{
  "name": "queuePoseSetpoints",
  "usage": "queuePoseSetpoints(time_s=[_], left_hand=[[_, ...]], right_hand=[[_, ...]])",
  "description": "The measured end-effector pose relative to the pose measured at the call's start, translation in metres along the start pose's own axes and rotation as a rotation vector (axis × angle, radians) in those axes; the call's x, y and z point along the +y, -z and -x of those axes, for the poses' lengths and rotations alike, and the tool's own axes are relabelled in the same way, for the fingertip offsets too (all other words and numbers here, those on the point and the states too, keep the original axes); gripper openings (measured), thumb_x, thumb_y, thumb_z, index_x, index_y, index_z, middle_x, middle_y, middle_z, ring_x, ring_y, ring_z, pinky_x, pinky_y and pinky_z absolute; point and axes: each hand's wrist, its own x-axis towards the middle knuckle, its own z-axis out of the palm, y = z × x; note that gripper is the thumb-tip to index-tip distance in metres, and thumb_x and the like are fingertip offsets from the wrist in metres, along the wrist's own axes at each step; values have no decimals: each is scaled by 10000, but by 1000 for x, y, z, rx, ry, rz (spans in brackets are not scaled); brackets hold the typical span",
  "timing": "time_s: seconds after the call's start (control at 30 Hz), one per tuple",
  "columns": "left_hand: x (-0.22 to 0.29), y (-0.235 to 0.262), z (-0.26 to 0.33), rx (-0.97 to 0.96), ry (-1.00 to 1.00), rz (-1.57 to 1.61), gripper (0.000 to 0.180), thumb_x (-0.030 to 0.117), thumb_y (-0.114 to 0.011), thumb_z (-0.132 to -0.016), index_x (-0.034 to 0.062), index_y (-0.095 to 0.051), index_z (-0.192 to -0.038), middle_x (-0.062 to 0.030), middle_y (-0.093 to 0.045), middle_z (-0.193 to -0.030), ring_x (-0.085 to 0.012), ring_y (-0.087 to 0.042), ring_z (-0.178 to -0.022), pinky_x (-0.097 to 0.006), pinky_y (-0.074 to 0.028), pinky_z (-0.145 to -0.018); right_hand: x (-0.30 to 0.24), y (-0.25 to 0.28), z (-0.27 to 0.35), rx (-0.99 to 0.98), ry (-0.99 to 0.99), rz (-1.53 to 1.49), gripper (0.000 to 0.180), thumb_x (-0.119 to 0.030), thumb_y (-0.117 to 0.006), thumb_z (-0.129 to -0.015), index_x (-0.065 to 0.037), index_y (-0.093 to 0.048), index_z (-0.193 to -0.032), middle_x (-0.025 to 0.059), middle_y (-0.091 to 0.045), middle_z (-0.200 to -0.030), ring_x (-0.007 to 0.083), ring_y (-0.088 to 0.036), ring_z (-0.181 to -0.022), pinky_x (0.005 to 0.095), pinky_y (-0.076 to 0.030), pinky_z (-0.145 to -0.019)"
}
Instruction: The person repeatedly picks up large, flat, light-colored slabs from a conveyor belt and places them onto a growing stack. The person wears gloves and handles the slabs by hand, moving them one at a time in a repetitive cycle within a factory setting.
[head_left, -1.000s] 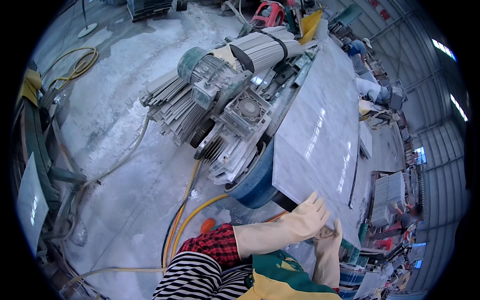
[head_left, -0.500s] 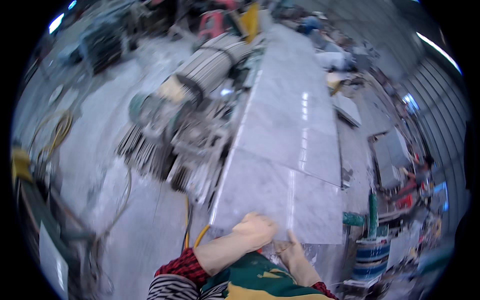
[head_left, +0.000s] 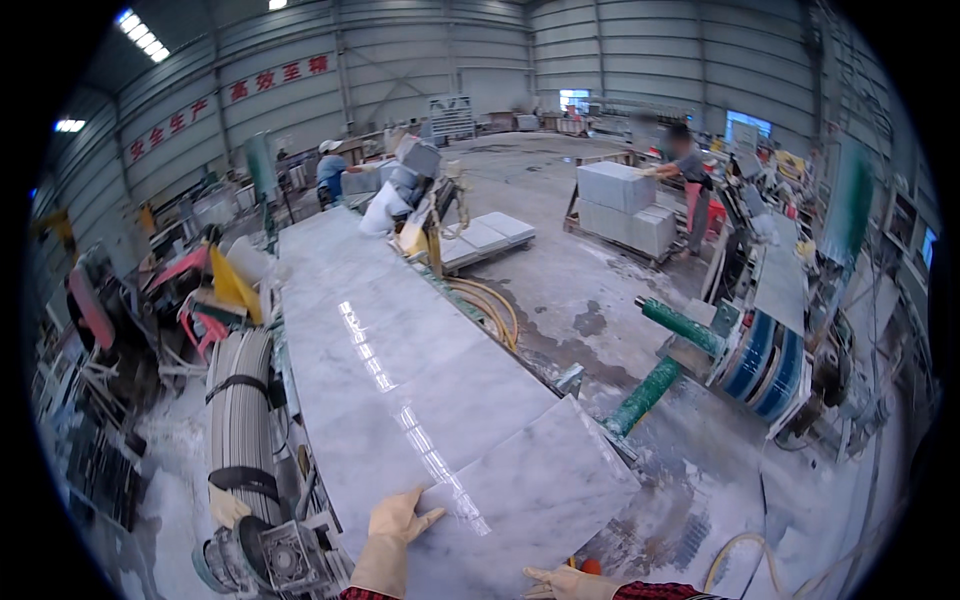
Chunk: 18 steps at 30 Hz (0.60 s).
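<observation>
A white, grey-veined polished stone slab lies flat at the near end of a long row of similar stone. My left hand, in a cream glove, rests on the near slab's left part by the seam, thumb and fingers apart. By the slab's near edge, my right hand reaches in from the lower right, also gloved, its fingers stretched toward the left. The lower picture edge cuts off part of the right hand's glove. Neither hand has a tool in it.
Left of the slabs stand a ribbed grey cylinder and a dusty motor. Green rollers and a machine with blue bands stand right. Stone blocks sit beyond, beside a person; another person works far left.
The view has swung up and to the right, so the hall and both workers now show. My hands have moved apart, the left farther onto the stone, the right by the near edge.
</observation>
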Motion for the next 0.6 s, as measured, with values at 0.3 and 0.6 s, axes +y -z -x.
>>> queuePoseSetpoints(time_s=[0.3,0.6], left_hand=[[29,24,23,-36,197,-27,627,613,-704,-877,10,-771,-1038,-177,-763,-889,-330,-729,-889,-420,-550,-824],[86,64,77,135,305,98,579,558,-791,-837,70,-766,-1147,-176,-772,-1024,-352,-730,-992,-418,-555,-887]], right_hand=[[-106,-16,27,-104,-166,-590,1143,-781,-555,-872,22,-241,-1622,374,-470,-1485,482,-514,-1340,555,-414,-1130],[-116,28,30,-22,-246,-353,889,-582,-676,-887,36,-422,-1473,254,-573,-1404,355,-586,-1233,463,-415,-1099]])
